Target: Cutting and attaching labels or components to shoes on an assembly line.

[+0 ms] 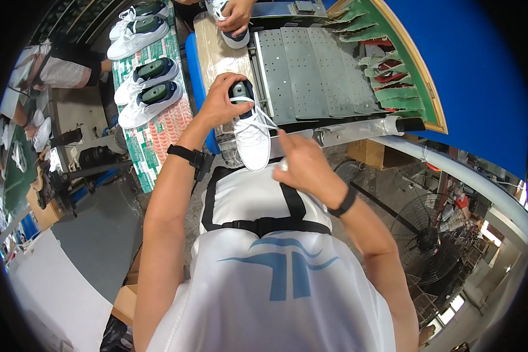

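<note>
Head view, centre of frame: the left hand [220, 100] grips the heel of a white sneaker [251, 132] on the bench [214, 47], while the right hand [302, 164] pinches its lace [268, 122]. Judged best: brace the heel firmly, draw the lace taut evenly.

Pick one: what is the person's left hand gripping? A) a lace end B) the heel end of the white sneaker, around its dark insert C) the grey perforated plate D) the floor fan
B: the left hand wraps the heel end of the white sneaker, over the dark insert, while the right hand pinches a lace.
</note>
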